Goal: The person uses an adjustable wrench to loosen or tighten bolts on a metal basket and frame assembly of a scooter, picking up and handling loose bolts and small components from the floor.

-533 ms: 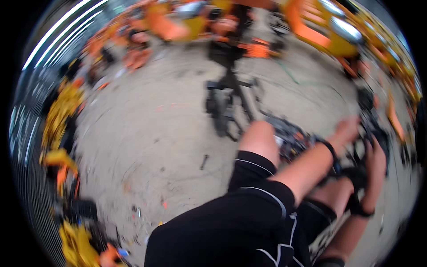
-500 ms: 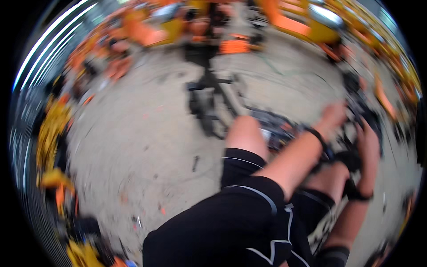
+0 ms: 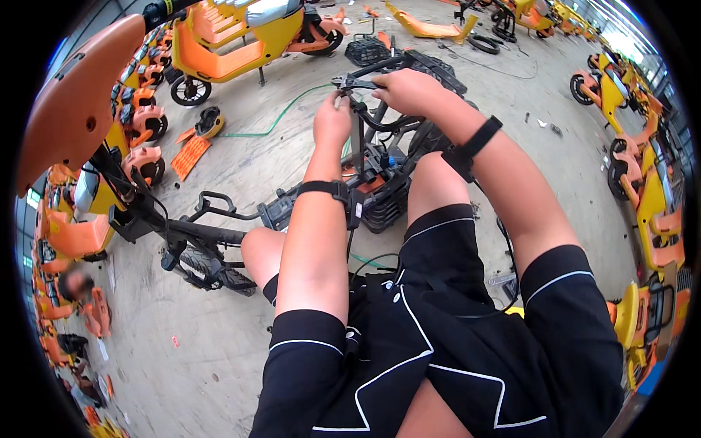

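Observation:
A partly stripped scooter frame (image 3: 234,237) lies across in front of me, with its black bent tubes (image 3: 383,120) below my hands. My right hand (image 3: 409,90) is wrapped round the handles of a pair of pliers (image 3: 353,83). The jaws point left, towards my left fingertips. My left hand (image 3: 332,120) is closed in a pinch just under the jaws; what it pinches is too small to make out. Between my knees, a black tray-like housing (image 3: 383,197) holds wires and an orange part. An orange front panel (image 3: 80,95) rises at the left.
Yellow-and-orange scooters (image 3: 248,44) stand at the back, with more along both sides. A green strap (image 3: 281,117), an orange grooved panel (image 3: 191,157) and a yellow-and-black round part (image 3: 210,122) lie on the floor. A black basket (image 3: 366,51) and a loose tyre (image 3: 483,44) lie farther off.
The view has swung from a blurred one. My hands, earlier at the right by dark parts, are now at upper middle over the frame's tubes. The pliers now show clearly.

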Tool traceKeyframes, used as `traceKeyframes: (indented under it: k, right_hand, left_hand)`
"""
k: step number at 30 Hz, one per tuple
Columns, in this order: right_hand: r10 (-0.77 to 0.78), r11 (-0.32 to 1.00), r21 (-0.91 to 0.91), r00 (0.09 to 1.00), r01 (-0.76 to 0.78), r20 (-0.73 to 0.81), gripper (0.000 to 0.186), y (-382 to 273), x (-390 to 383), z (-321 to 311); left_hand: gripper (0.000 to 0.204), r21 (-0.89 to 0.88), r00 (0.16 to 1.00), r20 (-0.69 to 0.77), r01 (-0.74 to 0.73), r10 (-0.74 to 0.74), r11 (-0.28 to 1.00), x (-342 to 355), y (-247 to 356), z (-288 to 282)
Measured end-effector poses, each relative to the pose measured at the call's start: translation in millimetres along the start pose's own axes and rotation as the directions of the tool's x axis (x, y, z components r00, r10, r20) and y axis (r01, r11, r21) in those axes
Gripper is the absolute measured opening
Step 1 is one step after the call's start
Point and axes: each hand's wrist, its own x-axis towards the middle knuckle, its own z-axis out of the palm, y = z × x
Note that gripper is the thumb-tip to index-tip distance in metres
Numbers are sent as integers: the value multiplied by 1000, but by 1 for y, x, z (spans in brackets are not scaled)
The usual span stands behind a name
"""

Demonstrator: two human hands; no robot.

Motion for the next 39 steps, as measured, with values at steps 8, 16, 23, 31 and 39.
traceKeyframes:
  k: [8, 16, 23, 31, 39]
  right_hand:
    - [18, 1000, -10, 1000, -18, -5, 39, 17, -4, 14]
    - [31, 1000, 5, 999, -31, -31, 41, 6, -6, 22]
    - [49, 998, 40, 997, -47, -62, 29, -2, -14, 19]
    - [46, 998, 40, 999, -47, 21, 28, -1, -17, 10]
    - [29, 999, 48, 997, -26, -65, 31, 8, -18, 21]
  left_hand:
    - [37, -24, 977, 31, 211, -210, 977, -140, -114, -13]
    - [37, 82, 946, 77, 308, -314, 948, -172, -152, -31]
    - [33, 204, 918, 235, 275, -320, 940, -189, -163, -10]
    - [31, 335, 933, 249, 169, -261, 927, -179, -147, -6]
    - [29, 126, 927, 310, 180, -211, 976, -169, -91, -18]
